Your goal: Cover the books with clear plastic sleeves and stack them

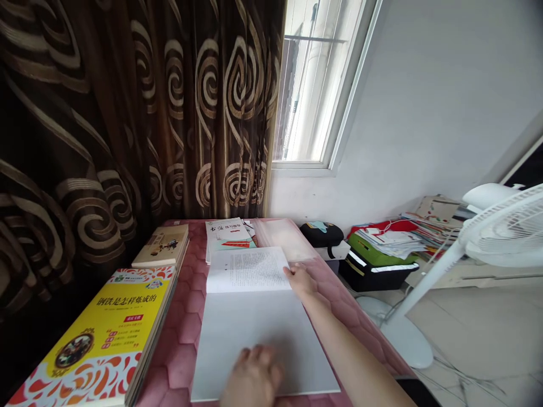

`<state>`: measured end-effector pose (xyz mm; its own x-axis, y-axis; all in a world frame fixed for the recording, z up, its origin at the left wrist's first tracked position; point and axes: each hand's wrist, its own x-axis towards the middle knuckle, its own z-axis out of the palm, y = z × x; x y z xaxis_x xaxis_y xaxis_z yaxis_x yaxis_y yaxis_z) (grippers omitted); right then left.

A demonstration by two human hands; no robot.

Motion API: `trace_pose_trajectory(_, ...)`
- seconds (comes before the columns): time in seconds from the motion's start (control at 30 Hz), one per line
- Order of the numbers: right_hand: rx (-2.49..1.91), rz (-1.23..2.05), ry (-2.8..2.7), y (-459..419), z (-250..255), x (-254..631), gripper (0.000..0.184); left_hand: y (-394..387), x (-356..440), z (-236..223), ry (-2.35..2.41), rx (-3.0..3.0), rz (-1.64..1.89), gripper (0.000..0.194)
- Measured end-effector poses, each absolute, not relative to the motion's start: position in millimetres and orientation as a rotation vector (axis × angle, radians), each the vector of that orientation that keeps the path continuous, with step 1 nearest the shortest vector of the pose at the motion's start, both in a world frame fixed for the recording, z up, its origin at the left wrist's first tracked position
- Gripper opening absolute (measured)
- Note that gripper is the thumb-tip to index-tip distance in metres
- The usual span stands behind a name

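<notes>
Pale grey, the blank lower page of the open book (pixel 263 322) lies nearest on the pink quilted worktop (pixel 180 345). Above it is the blurred left hand (pixel 252 376), fingers bent; whether it touches the page, I cannot tell. A yellow book (pixel 110 316) tops a stack to the left. Farther up, the right hand (pixel 300 280) has its fingers at the right edge of the printed page; whether they pinch it is unclear. Beyond lie a beige book (pixel 163 245), booklets (pixel 229 232) and a clear folder (pixel 286 240). Off right stands a white fan (pixel 441 268); at the back hangs a swirl-patterned curtain (pixel 207 113) beside the window (pixel 318 85).
</notes>
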<state>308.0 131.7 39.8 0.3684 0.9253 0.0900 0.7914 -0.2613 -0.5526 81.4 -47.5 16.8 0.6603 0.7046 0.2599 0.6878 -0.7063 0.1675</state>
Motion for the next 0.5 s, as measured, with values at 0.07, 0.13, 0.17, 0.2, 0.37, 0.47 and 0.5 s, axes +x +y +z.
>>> trace_pose_trajectory(0.07,-2.138,0.335,-1.495,132.6,42.5,305.2,0.031,-58.5,93.2,-11.5,1.212,2.914,0.453,0.018)
trace_pose_trajectory(0.13,-2.151,0.319,-1.511,132.7,44.6,303.0,0.030,-60.9,96.7,-29.1,1.276,2.967,0.507,0.021)
trace_pose_trajectory(0.17,-2.158,0.311,-1.518,132.6,45.2,302.1,0.030,-59.9,96.1,-33.1,1.291,2.987,0.527,0.024)
trace_pose_trajectory(0.2,-2.164,0.304,-1.526,132.4,45.6,301.3,0.030,-58.2,94.6,-34.3,1.290,3.000,0.531,0.026)
trace_pose_trajectory(0.37,-2.201,0.286,-1.548,131.4,47.0,298.3,0.033,-52.2,91.9,-23.9,1.379,2.898,0.476,0.030)
trace_pose_trajectory(0.47,-2.219,0.273,-1.561,126.3,49.0,297.5,0.033,-58.5,90.8,-15.3,1.393,2.901,0.487,0.027)
trace_pose_trajectory(0.5,-2.221,0.268,-1.571,122.3,49.3,297.3,0.033,-63.5,88.5,-12.1,1.359,2.929,0.498,0.025)
